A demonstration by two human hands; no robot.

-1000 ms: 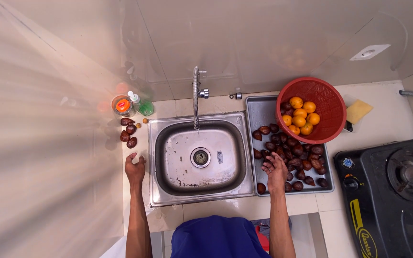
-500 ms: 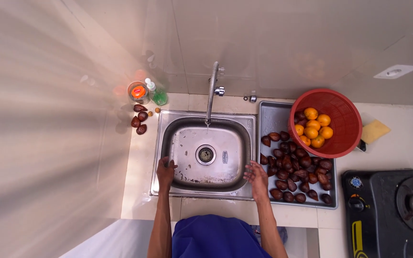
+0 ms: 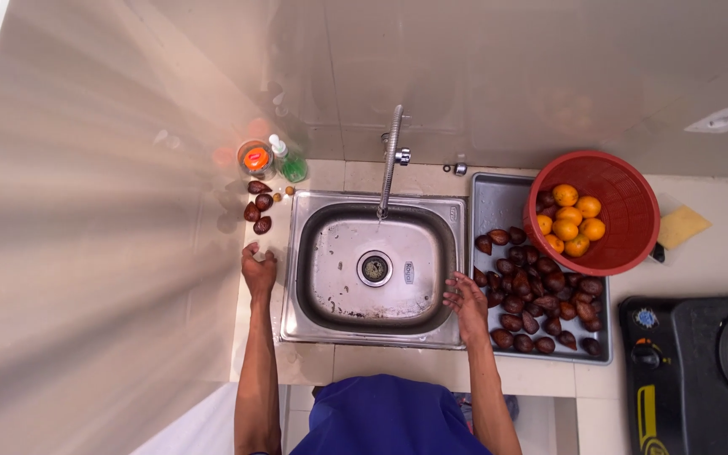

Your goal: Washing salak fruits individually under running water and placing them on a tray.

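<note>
Resting on the pale counter just left of the stainless steel sink basin [image 3: 330, 278], the left hand [image 3: 258, 271] lies with its fingers loosely curled, nothing visibly in it, though whether it is fully closed is hard to tell from above; a small cluster of dark brown scaly fruits [image 3: 257, 207] sits on the counter just beyond it, near a clear bottle with a green base [image 3: 290, 160] and a small orange-lidded jar [image 3: 255, 158]. The right hand [image 3: 468, 300] is open with fingers spread at the sink's right rim, touching the edge where the basin meets the grey metal draining tray [image 3: 489, 198], right beside the heap of dark brown fruits [image 3: 541, 299] lying in that tray. A red plastic basket of oranges [image 3: 612, 181] stands on the tray's far end, a curved metal tap [image 3: 391, 156] reaches over the basin, and a black gas stove [image 3: 701, 371] sits well to the right
</note>
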